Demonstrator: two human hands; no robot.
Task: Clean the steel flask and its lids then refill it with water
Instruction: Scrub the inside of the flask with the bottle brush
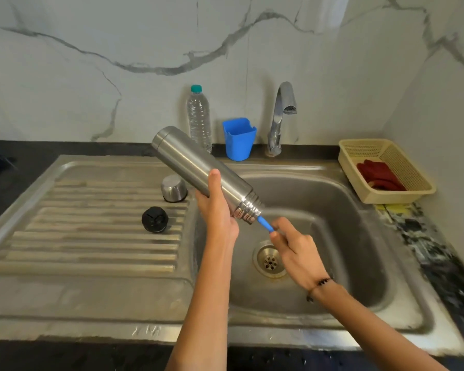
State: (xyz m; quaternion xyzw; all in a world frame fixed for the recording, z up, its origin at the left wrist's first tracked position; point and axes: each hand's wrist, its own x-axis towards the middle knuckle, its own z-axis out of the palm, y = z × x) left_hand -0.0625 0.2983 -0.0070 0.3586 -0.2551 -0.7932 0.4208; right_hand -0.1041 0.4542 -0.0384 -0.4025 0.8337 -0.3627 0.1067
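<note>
My left hand (217, 207) grips the steel flask (198, 167) around its lower body and holds it tilted over the sink (359, 236), with the threaded mouth pointing down to the right. My right hand (292, 245) pinches the blue handle of a bottle brush (265, 224). The rest of the brush is hidden inside the flask's mouth. The steel cup lid (174, 188) stands upside down on the drainboard (91, 236). The black inner stopper (155, 219) lies just in front of it.
A clear plastic water bottle (198, 119), a blue holder cup (239, 139) and the tap (281, 116) stand along the back edge. A cream basket (386, 170) with something red inside sits on the counter at the right. The drain (269, 259) is in the basin's middle.
</note>
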